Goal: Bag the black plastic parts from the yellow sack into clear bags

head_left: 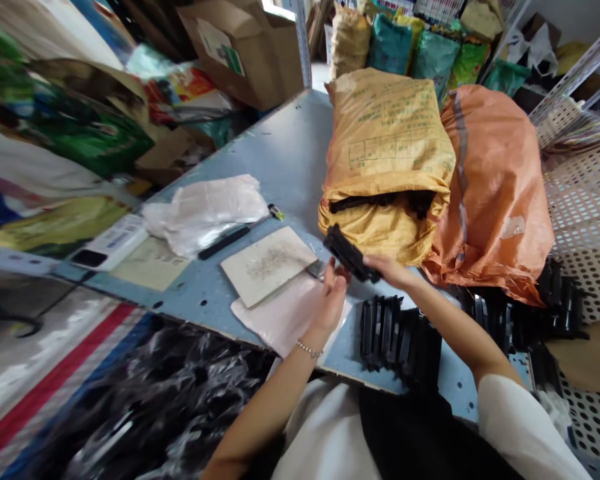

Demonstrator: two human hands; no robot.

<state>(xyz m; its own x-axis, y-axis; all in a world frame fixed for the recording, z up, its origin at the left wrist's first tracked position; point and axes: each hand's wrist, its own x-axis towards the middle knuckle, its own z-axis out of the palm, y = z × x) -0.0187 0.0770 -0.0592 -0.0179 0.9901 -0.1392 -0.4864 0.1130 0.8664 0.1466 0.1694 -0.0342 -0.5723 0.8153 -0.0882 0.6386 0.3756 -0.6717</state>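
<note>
The right hand (389, 269) grips the black parts (349, 252) by one end; whether the left hand (333, 300) grasps them is unclear, and one-sided support could cause slipping.

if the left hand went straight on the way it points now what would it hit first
Most likely the black parts held by the right hand, close to the left hand. The yellow sack seems to lie beyond, though depth is unclear.

Sack (390, 133) on table (285, 143), second sack (500, 173) right, board (270, 262) left, row of parts (391, 333) before
</note>
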